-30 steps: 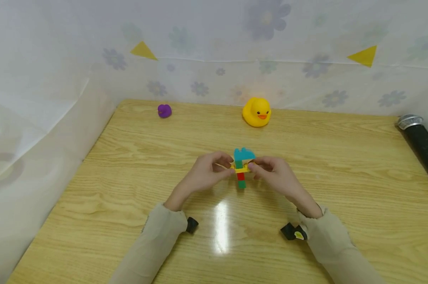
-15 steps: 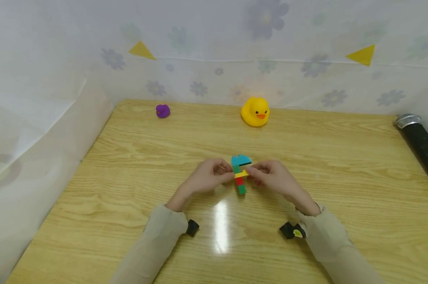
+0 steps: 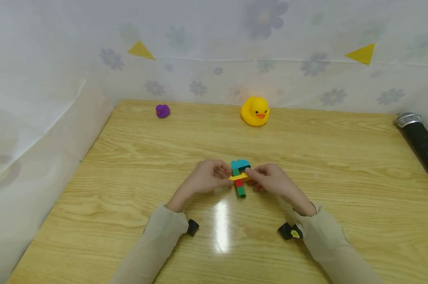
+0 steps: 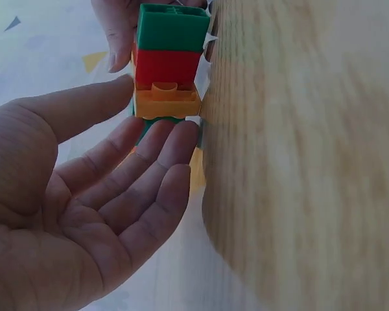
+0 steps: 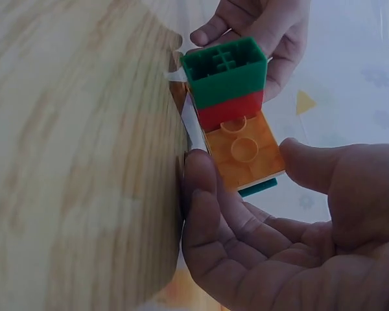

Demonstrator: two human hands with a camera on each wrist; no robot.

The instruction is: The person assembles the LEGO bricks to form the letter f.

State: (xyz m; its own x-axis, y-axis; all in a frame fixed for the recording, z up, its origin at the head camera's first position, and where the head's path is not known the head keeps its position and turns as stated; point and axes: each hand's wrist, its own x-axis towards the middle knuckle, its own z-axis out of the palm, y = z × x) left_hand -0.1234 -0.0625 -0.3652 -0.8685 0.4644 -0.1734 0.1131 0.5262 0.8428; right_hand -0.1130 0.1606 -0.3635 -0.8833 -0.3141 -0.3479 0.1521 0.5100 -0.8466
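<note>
A joined stack of toy building blocks is tilted over the middle of the table. It has a light-blue curved piece at the far end, a green block, a yellow crosspiece, a red block and a green end block with its hollow underside showing. My right hand pinches the yellow crosspiece between thumb and fingers, seen in the right wrist view. Close to the crosspiece's other end is my left hand, its fingers loosely spread; whether a fingertip touches the blocks is unclear.
A purple toy duck and a larger yellow rubber duck stand along the back of the wooden table. At the right edge lies a black microphone. A flowered white sheet hangs behind.
The block stack has come slightly nearer and tipped, showing more of its end. My left fingers, earlier at the yellow crosspiece, have eased off its left end; my right hand keeps hold.
</note>
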